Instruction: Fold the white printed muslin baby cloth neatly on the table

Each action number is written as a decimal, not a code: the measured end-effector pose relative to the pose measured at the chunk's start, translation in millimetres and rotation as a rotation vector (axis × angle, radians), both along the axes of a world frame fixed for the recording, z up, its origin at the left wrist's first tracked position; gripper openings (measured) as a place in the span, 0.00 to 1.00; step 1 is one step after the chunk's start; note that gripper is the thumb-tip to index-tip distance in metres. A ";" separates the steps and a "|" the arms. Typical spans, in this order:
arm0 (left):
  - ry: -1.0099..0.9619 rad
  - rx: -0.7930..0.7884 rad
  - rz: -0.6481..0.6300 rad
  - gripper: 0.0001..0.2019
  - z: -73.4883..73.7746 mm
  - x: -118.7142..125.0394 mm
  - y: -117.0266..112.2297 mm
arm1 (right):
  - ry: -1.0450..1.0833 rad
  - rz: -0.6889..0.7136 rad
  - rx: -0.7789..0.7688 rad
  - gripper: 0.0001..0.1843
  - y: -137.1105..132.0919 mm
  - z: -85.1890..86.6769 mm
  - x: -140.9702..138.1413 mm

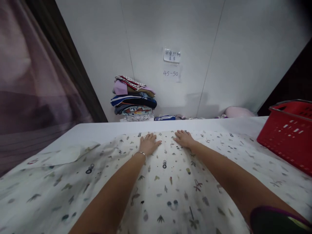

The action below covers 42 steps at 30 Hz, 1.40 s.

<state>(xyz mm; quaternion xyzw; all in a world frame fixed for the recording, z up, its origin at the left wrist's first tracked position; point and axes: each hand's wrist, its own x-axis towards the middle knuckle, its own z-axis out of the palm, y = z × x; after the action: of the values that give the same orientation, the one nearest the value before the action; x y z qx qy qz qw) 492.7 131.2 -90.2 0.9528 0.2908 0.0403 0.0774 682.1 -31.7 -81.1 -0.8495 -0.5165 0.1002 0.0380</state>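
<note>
A white cloth with small printed figures (pixel 170 182) lies spread over a white table (pixel 102 128). Both my arms reach forward across it. My left hand (pixel 148 143), with a thin bracelet at the wrist, lies flat on the cloth near its far edge, fingers stretched out. My right hand (pixel 184 138) lies flat beside it, fingers also extended, a short gap between the two hands. Neither hand holds anything. A corner of the cloth (pixel 68 154) is turned over at the left.
A red plastic basket (pixel 287 133) stands on the table at the right edge. A stack of folded clothes (pixel 134 100) rests against the white wall behind the table. Paper notes (pixel 172 56) hang on the wall. A pink curtain (pixel 31 81) hangs at the left.
</note>
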 end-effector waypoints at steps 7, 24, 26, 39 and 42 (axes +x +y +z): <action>0.021 -0.018 0.033 0.30 4.4 1.7 14.0 | 0.035 0.045 0.002 0.36 11.7 -0.8 -13.6; 0.125 0.047 0.120 0.31 6.7 -77.1 17.3 | 0.117 -0.137 0.036 0.43 -58.7 -1.6 0.3; 0.133 0.072 0.100 0.31 6.1 -76.0 18.8 | 0.148 -0.133 0.080 0.42 -72.5 5.0 11.1; 0.127 0.432 -0.097 0.25 -31.8 -86.6 59.0 | -0.063 -0.724 0.041 0.38 -184.0 -9.6 150.1; 0.062 0.414 -0.132 0.26 -47.7 -89.5 75.3 | -0.044 -0.703 0.035 0.37 -181.5 -5.7 161.7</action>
<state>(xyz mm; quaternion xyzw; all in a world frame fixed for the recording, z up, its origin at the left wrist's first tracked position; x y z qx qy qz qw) 403.1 206.5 -138.0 0.9662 0.2153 0.0648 -0.1264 843.8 -213.2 -86.7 -0.9766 -0.1946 0.0539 0.0738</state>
